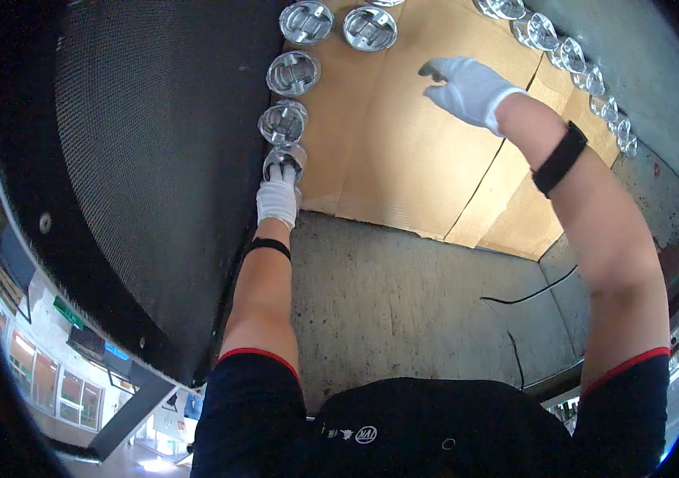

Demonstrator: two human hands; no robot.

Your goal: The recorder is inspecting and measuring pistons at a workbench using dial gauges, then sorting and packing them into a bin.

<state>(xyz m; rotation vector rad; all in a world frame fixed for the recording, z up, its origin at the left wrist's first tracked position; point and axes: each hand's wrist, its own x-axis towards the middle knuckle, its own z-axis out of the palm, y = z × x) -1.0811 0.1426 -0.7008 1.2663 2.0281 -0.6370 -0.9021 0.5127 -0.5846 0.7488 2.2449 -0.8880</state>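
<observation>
My left hand (pixel 278 197), in a white glove, is at the near end of a row of shiny metal pistons. Its fingers reach into the hollow of one piston (pixel 295 157) and grip it. Part of another piston shows beside the wrist. Farther up the same row stand a piston (pixel 283 123) and a second piston (pixel 293 73). Over the cardboard sheet (pixel 403 151) my right hand (pixel 467 89) hangs with thumb and fingers apart and nothing between them. Its white glove has grey fingertips.
More pistons stand at the far edge, such as one piston (pixel 370 29). Along the right wall (pixel 634 72) runs another row of pistons (pixel 569 55). A dark mesh panel (pixel 156 119) rises at the left. Thin black cable (pixel 526 301) lies on the grey worn surface (pixel 403 303).
</observation>
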